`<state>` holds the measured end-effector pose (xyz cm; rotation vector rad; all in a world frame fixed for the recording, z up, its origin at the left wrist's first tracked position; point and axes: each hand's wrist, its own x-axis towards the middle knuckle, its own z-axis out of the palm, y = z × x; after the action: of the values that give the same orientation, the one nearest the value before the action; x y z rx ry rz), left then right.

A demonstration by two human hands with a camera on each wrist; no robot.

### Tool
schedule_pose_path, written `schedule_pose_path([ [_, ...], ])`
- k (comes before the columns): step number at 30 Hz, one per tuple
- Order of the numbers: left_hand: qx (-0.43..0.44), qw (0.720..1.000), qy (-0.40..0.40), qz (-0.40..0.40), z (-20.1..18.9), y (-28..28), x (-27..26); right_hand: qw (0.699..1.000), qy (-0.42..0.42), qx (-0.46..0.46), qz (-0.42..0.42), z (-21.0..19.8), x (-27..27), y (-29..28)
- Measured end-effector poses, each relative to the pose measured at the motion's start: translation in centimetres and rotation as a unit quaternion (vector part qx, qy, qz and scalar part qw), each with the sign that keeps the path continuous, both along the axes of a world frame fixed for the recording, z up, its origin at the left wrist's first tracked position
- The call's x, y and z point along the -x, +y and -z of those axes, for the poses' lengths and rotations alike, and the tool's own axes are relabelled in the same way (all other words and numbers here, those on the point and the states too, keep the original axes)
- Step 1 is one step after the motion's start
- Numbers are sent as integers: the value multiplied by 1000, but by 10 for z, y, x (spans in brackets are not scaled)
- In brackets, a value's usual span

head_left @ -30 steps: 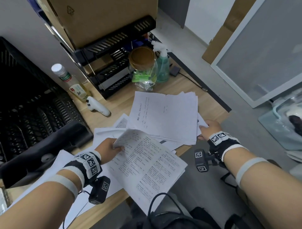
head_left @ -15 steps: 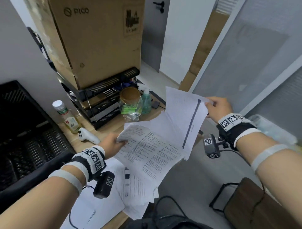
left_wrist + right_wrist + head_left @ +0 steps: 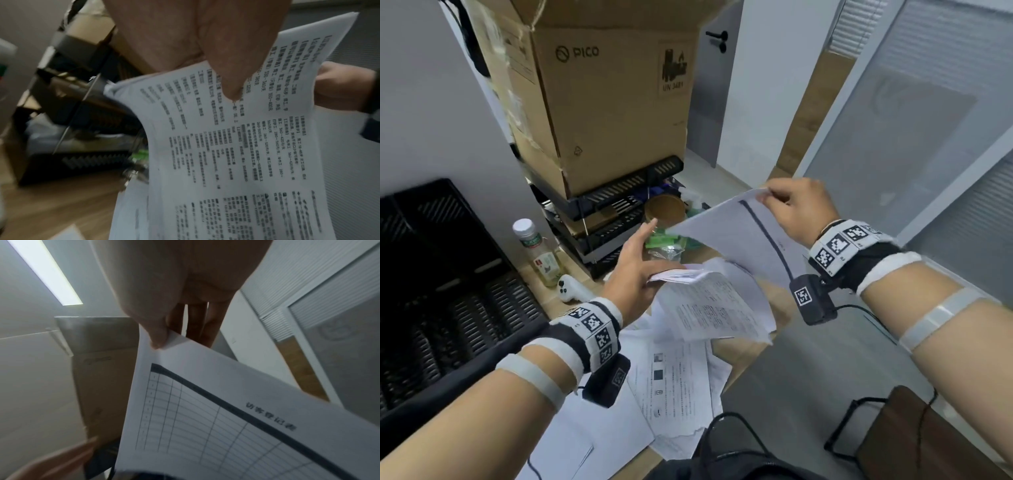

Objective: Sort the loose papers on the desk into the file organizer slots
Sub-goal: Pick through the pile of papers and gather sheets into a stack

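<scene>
At frame centre the left hand (image 3: 635, 274) pinches a printed bundle (image 3: 709, 308) while the right hand (image 3: 796, 209) pinches a form sheet (image 3: 736, 236); each should enter the black organizer (image 3: 616, 205) flat, edge first.

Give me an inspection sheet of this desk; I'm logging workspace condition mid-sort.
Surface: wooden desk, mostly covered by loose papers.
Job's things: table form in the air; text sheets in the air; black organizer under a cardboard box.
Clutter: bottle, white controller, jar, spray bottle, black crate.
Grippers: right hand pinches the form's corner; left hand holds the text sheets under its thumb, fingers straight.
Cables: black cable at the desk's near edge.
Surroundings: door, glass partition, chair.
</scene>
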<state>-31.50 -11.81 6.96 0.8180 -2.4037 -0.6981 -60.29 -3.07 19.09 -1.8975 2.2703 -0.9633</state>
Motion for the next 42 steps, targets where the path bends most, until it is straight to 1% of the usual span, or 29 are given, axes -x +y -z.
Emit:
schedule_pose_path([
  [3, 110, 993, -34, 6, -20, -2, 0, 996, 20, -35, -85, -2, -28, -15],
  [5, 120, 992, -40, 13, -28, -4, 0, 989, 3, -60, -137, -3, -45, -23],
  [6, 105, 994, -35, 19, -31, -5, -1, 985, -19, -65, -158, -4, -53, -27],
  [8, 72, 997, 3, 25, -35, -4, -4, 979, -60, -57, -187, -4, -67, -35],
  [10, 25, 999, 48, -1, -41, -2, -9, 975, -96, -58, -193, 0, -74, -44],
  [12, -31, 996, 65, -43, -41, 0, -17, 965, -147, -97, -196, 9, -72, -49],
  [13, -52, 994, 72, -67, -38, -1, -22, 956, -173, -135, -194, 15, -70, -48],
  [15, -78, 988, 85, -106, -27, -6, -37, 934, -220, -223, -173, 32, -66, -45],
  [17, -103, 982, 89, -131, -19, -7, -51, 907, -256, -305, -133, 55, -62, -40],
  [19, -101, 980, 86, -149, -14, -5, -61, 865, -321, -370, -108, 74, -62, -34],
  [21, -108, 976, 91, -166, -12, -1, -68, 812, -403, -401, -131, 86, -67, -29],
  [22, -119, 973, 96, -172, -11, 1, -71, 798, -422, -405, -148, 89, -71, -27],
  [23, -128, 971, 96, -177, -11, 3, -73, 796, -418, -408, -162, 92, -75, -27],
  [24, -132, 971, 92, -179, -12, 5, -74, 812, -388, -401, -173, 92, -80, -28],
  [27, -106, 972, 87, -189, -15, 9, -78, 885, -233, -350, -201, 100, -98, -36],
  [28, -105, 970, 97, -195, -18, 10, -79, 900, -212, -328, -195, 101, -103, -38],
  [29, -107, 965, 110, -211, -21, 11, -82, 909, -216, -307, -183, 103, -106, -39],
  [30, -96, 957, 118, -245, -22, 10, -86, 913, -235, -287, -170, 103, -109, -39],
  [32, -66, 932, 122, -335, -13, 6, -101, 912, -295, -250, -139, 104, -110, -38],
  [33, -89, 914, 137, -371, -7, 5, -109, 906, -329, -236, -123, 105, -108, -37],
  [34, -155, 894, 174, -382, -3, 6, -114, 898, -362, -224, -108, 106, -107, -37],
  [35, -241, 870, 223, -369, 3, 8, -117, 888, -395, -214, -99, 106, -106, -36],
  [36, -319, 848, 262, -332, 10, 13, -117, 877, -424, -204, -96, 106, -106, -36],
  [38, -422, 824, 286, -248, 18, 21, -110, 861, -459, -192, -106, 105, -111, -34],
  [40, -471, 796, 317, -212, 26, 25, -100, 840, -496, -185, -121, 107, -117, -33],
  [41, -476, 787, 331, -211, 28, 25, -97, 825, -523, -178, -121, 109, -119, -32],
  [42, -470, 784, 342, -217, 30, 24, -95, 815, -540, -173, -119, 113, -119, -31],
])
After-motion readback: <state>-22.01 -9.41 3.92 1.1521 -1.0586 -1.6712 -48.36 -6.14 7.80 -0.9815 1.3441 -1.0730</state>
